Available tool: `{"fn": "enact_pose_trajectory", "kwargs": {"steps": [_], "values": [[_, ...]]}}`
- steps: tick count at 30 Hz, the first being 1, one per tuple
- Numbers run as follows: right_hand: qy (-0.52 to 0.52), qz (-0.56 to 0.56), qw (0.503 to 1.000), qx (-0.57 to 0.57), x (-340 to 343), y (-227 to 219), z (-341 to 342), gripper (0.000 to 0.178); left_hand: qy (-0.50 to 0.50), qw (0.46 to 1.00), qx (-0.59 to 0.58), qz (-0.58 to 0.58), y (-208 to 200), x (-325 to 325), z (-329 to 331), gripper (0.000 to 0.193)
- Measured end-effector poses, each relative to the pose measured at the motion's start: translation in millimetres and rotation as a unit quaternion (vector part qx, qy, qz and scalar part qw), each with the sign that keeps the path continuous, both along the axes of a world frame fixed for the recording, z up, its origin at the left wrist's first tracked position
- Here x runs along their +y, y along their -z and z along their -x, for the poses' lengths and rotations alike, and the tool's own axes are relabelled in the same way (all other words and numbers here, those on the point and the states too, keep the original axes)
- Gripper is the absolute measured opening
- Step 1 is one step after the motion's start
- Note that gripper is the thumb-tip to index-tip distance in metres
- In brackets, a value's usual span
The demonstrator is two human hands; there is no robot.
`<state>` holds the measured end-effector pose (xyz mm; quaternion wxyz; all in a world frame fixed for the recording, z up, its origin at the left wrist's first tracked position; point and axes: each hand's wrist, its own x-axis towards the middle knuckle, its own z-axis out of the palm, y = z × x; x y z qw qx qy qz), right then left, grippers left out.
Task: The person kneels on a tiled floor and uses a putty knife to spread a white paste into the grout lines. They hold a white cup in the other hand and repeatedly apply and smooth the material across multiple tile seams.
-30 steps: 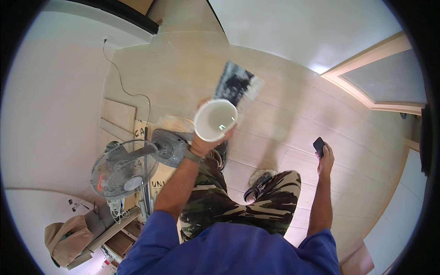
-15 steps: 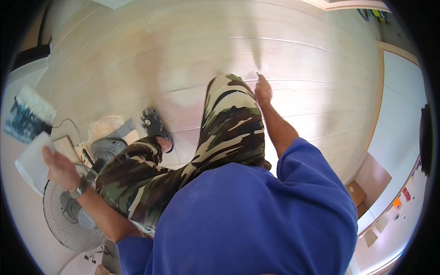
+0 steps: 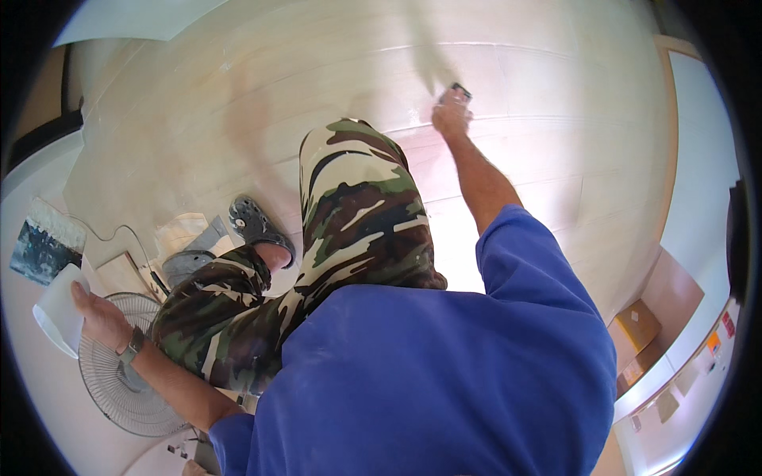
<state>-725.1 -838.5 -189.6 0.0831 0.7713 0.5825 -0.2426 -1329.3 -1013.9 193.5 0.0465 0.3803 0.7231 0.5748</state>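
At the far left, my left hand (image 3: 103, 319) is closed around a white, smooth-sided container (image 3: 59, 316), which looks like a plastic tub or cup; its contents are hidden. Beyond my raised knee, my right hand (image 3: 451, 117) reaches out over a pale, planked surface (image 3: 524, 127) with light seams. Its fingers are wrapped round a small dark-ended tool (image 3: 460, 90), mostly covered by the hand and slightly blurred, so its exact kind does not show. The tool's end appears close to the boards, but contact cannot be made out.
A fan (image 3: 131, 373) in a wire cage is beneath my left forearm. Near it are a paint-smeared blue-and-white bucket or box (image 3: 48, 242) and a cable (image 3: 119, 230). My dark clog (image 3: 258, 222) rests beside paper scraps. A cardboard box (image 3: 635, 325) sits at the right.
My right hand has moved farther away across the planked surface, and the dark end of its tool now shows. My left hand still holds the white container. The whole view has shifted slightly.
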Motion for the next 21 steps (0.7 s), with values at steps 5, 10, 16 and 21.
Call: {"fn": "enact_pose_trajectory", "kwargs": {"steps": [5, 10, 16, 21], "values": [[-0.233, 0.047, 0.971, -0.014, -13.6, -14.3, 18.0, 0.06, 0.021, 0.998, 0.037, -0.038, 5.4, 37.9, -55.1, 0.039], [-0.132, 0.031, 0.99, -0.024, -6.3, -27.3, 18.2, 0.066, 0.089, 0.995, 0.008, -0.053, 6.5, 42.0, -39.1, 0.044], [-0.044, 0.047, 0.998, -0.023, 1.5, -21.5, -35.3, 0.067, 0.095, 0.991, -0.02, -0.091, 7.6, 39.8, -28.2, 0.044], [-0.247, 0.075, 0.966, -0.026, -24.4, -24.5, 9.0, 0.069, 0.081, 0.99, -0.069, -0.088, 6.0, 36.8, -25.8, 0.042]]}}
